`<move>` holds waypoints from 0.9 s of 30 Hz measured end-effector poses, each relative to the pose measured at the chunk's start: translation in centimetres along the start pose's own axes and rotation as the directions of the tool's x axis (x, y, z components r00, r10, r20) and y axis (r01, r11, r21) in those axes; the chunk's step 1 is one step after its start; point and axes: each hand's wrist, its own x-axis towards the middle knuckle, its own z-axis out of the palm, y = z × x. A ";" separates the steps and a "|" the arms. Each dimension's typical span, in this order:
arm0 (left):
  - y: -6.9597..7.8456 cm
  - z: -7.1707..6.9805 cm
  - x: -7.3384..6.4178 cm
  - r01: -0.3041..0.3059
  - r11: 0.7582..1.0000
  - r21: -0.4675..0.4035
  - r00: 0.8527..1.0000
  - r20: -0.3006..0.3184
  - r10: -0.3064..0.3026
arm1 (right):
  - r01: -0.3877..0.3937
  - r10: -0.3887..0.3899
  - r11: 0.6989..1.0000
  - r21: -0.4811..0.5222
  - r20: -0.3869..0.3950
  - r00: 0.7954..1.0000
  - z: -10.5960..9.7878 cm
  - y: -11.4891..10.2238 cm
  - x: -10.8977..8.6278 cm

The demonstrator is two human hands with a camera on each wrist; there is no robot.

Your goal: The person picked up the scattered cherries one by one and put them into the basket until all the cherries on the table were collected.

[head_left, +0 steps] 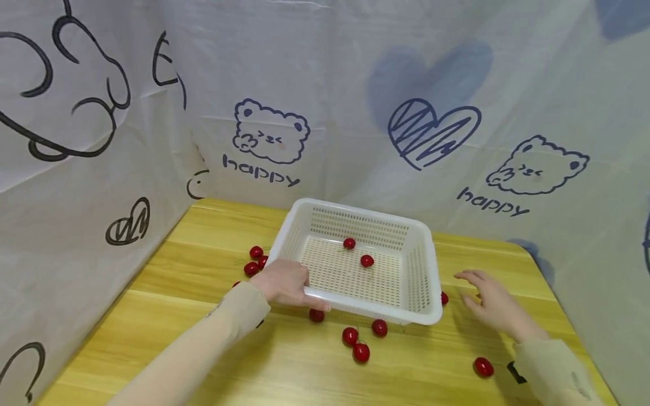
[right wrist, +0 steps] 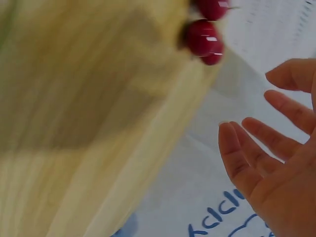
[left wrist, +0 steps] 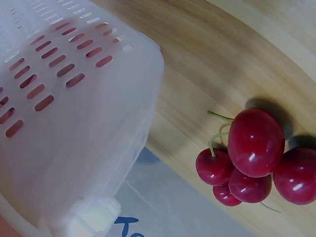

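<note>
A white perforated basket point(head_left: 424, 265) stands on the wooden table point(head_left: 167, 316) with two red cherries point(head_left: 367, 260) inside. My left hand point(head_left: 299, 287) grips its front-left rim, thumb under the edge. In the left wrist view the basket wall point(left wrist: 64, 98) fills the left side, beside a cluster of cherries point(left wrist: 254, 143) on the wood. My right hand point(head_left: 474, 287) hovers open to the right of the basket, holding nothing. The right wrist view shows its spread fingers point(right wrist: 237, 158), with cherries point(right wrist: 203, 39) near the basket corner.
Loose cherries lie around the basket: a cluster at its left point(head_left: 251, 268), several in front point(head_left: 361, 352), one at its right corner point(head_left: 444, 298) and one near my right sleeve point(head_left: 483, 366). Printed cloth walls point(head_left: 355, 84) enclose the table at the back and sides.
</note>
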 end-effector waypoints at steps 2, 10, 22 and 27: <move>0.0 0.0 0.0 0.002 1.000 0.010 1.000 -0.001 -0.002 | 0.014 -0.013 0.999 -0.033 0.031 0.999 0.6 0.4 -0.4; 0.0 0.0 0.1 0.003 1.000 0.017 1.000 0.003 -0.003 | 0.064 -0.052 0.995 -0.079 0.149 0.987 2.0 1.0 -0.7; 0.0 0.0 0.1 -0.006 1.000 -0.002 1.000 0.000 0.006 | 0.102 -0.090 0.994 -0.047 0.204 0.975 3.1 1.1 -0.4; 0.0 0.0 0.2 -0.015 1.000 -0.001 1.000 -0.001 0.015 | 0.102 -0.091 0.994 -0.047 0.200 0.976 3.2 1.5 -0.5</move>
